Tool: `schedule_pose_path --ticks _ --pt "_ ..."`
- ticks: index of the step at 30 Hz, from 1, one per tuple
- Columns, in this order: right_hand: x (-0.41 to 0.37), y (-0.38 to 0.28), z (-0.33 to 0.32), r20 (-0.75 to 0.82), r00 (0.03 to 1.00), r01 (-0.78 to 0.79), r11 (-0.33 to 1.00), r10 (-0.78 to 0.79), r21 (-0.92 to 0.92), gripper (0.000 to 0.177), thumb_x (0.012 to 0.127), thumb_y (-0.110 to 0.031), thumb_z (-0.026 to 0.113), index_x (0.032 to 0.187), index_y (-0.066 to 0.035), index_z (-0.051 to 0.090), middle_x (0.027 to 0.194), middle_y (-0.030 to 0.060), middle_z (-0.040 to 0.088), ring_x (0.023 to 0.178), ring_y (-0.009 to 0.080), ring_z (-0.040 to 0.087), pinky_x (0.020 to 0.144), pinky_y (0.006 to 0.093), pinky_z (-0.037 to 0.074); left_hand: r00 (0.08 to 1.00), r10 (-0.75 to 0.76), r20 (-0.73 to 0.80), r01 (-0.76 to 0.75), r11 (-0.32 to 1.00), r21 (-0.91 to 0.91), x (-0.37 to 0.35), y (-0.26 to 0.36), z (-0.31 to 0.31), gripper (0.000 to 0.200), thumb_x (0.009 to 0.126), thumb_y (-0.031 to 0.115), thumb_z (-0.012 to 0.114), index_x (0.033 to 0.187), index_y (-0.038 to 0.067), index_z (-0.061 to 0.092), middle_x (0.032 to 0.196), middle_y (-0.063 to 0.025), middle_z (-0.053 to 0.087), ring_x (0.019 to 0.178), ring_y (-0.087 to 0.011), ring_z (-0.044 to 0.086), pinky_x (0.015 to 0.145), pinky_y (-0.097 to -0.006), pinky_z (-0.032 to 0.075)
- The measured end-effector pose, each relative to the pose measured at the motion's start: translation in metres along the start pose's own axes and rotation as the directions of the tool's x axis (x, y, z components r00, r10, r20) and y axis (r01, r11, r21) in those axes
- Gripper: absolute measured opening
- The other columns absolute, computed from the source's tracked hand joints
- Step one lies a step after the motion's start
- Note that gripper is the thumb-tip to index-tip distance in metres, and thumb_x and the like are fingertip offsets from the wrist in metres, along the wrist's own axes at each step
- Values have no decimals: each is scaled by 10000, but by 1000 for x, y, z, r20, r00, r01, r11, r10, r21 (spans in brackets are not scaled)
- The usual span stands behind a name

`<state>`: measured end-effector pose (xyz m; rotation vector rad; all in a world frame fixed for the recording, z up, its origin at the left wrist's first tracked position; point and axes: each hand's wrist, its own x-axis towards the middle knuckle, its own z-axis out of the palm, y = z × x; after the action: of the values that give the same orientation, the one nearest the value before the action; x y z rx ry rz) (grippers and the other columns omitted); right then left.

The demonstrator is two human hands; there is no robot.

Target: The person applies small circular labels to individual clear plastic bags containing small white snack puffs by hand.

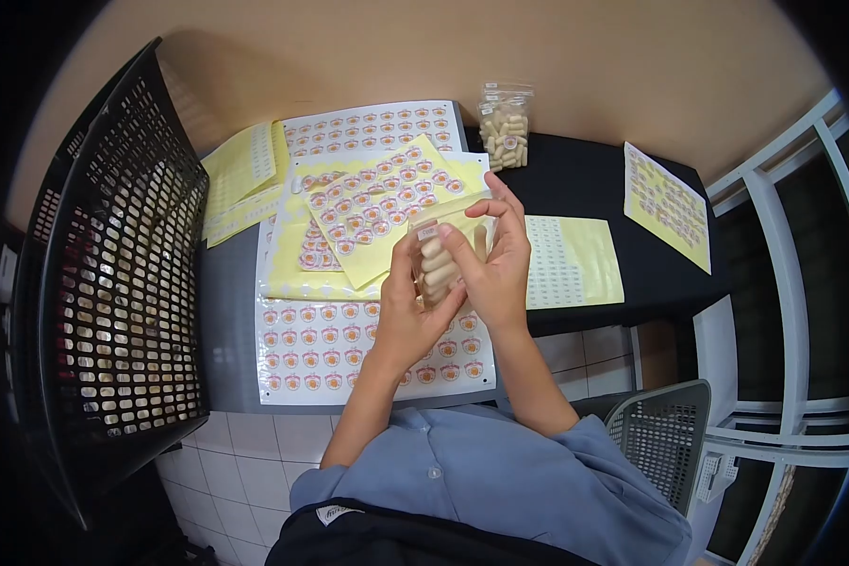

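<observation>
A clear zip bag of pale capsules (434, 269) is held up in front of my body, above the sticker sheets. My left hand (406, 316) wraps its lower left side, fingers behind and thumb in front. My right hand (500, 269) grips the bag's right side, its thumb pressed on the front beside a small white label (426, 232) near the top. The right index finger is raised and bent. Below lie a yellow-backed sheet of round stickers (377, 212) and a large white sheet of round stickers (325, 358).
Filled zip bags (507, 137) stand against the wall. A black slotted basket (123, 283) rises at the left. Label sheets (575, 264) lie at the right, and another sticker sheet (670, 203) rests near the black table's right edge. A grey perforated chair back (665, 443) is below.
</observation>
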<state>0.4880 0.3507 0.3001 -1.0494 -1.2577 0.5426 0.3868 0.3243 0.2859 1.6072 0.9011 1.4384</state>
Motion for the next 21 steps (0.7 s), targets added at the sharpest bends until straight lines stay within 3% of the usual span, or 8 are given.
schedule_pose_path --ticks 5,9,12,14,18,20,21 --pt "2 1 -9 63 993 -115 962 103 247 203 660 -96 651 792 -29 513 1194 195 375 1136 300 366 923 379 288 999 -47 -26 45 996 -77 4 3 2 621 704 35 628 1210 30 269 1043 -163 495 954 -209 525 777 -295 448" --pt "2 -3 -13 93 995 -56 989 43 140 178 666 -58 623 803 -32 512 1188 191 381 1140 286 359 930 370 278 997 -71 4 71 991 -110 5 1 4 625 702 34 631 1212 32 269 1059 -157 486 959 -202 520 774 -286 453" --pt "3 2 -17 113 992 -67 985 50 158 212 660 -37 618 837 -31 501 1192 185 373 1138 277 362 931 365 275 999 -48 17 49 997 -52 6 4 6 619 706 28 626 1213 33 271 1058 -151 486 955 -198 521 770 -281 458" --pt "4 3 -23 131 991 -71 955 34 289 317 655 -20 616 932 -33 465 1197 173 363 1122 260 375 935 365 269 993 -121 18 122 984 -129 8 7 8 631 713 20 618 1225 33 250 1085 -157 466 992 -201 498 793 -286 447" --pt "-1 4 -41 61 993 -115 909 99 400 458 658 -25 634 1056 -25 406 1197 154 355 1108 234 383 908 347 312 994 -108 19 109 977 -184 10 5 12 659 723 6 602 1243 37 199 1124 -163 434 1033 -202 466 828 -292 427" --pt "-3 3 -57 323 917 -331 896 232 296 565 677 -44 649 1150 -18 342 1193 137 360 1074 193 407 850 301 372 981 -192 0 178 911 -371 11 9 15 679 731 -14 582 1254 40 153 1150 -169 409 1058 -208 444 855 -299 411" --pt "-5 8 -62 397 894 -347 882 209 318 568 688 -80 671 1157 -6 359 1110 119 445 983 157 477 779 256 414 980 -198 -16 179 913 -366 11 7 16 664 746 -21 558 1256 45 137 1153 -174 410 1046 -214 453 857 -302 414"
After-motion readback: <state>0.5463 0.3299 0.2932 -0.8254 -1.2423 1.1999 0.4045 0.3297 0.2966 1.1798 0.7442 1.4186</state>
